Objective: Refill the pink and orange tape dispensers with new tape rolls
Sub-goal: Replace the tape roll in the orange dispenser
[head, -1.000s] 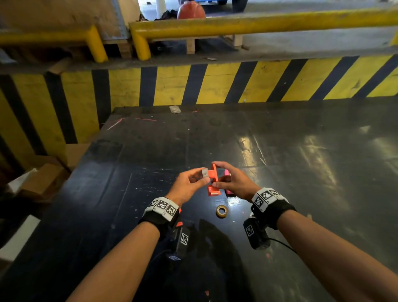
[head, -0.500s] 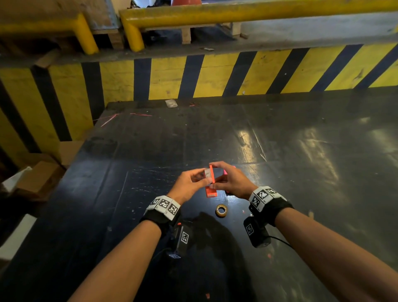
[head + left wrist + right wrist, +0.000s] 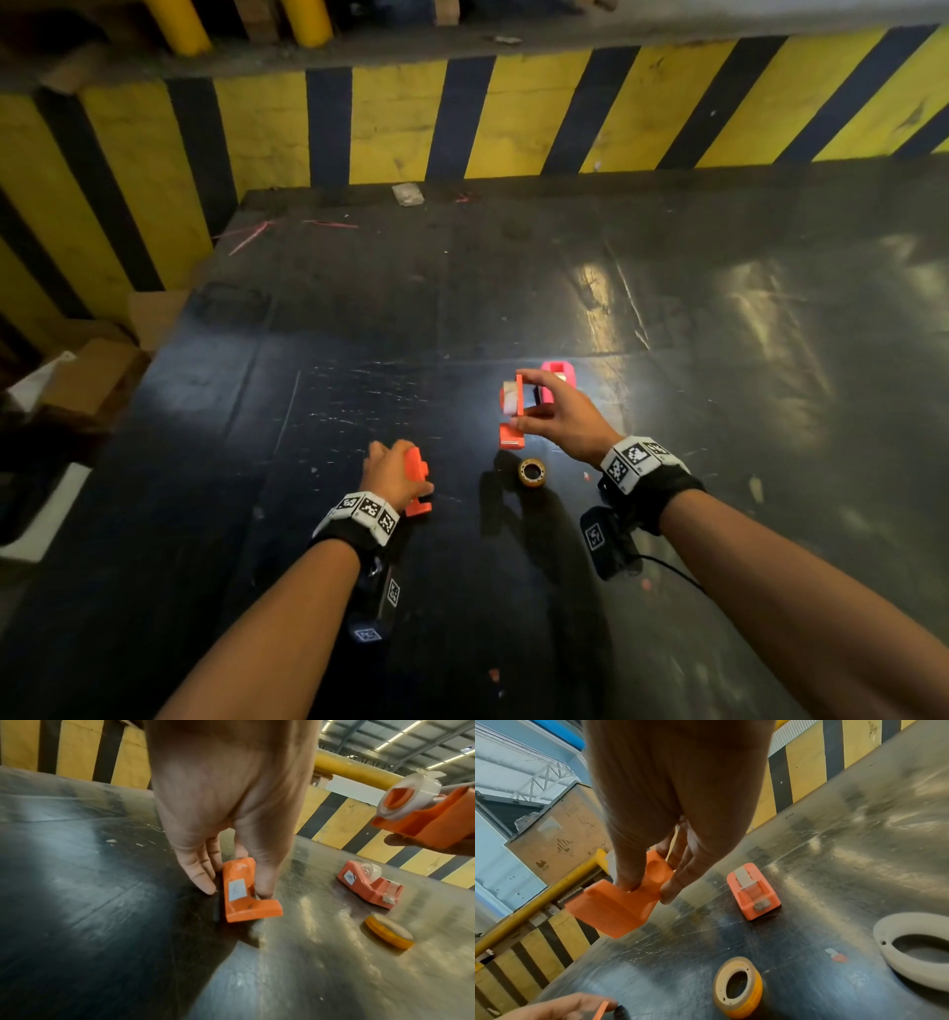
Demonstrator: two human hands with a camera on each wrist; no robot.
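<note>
Already you had the pink dispenser (image 3: pixel 753 891) loaded beyond the loose tape roll (image 3: pixel 531 472), while your right hand (image 3: pixel 562 419) pinched the roll-bearing orange dispenser half (image 3: pixel 512 411) and your left hand (image 3: pixel 393 475) gripped its orange cover (image 3: pixel 239 892), not yet joined.

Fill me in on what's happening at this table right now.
A person is refilling tape dispensers. The right hand holds one half of the orange dispenser above the dark table, with a white tape roll seated on its hub. The left hand grips the other orange half down at the table. The pink dispenser stands on the table with tape in it, and a yellowish tape roll lies loose nearby.
</note>
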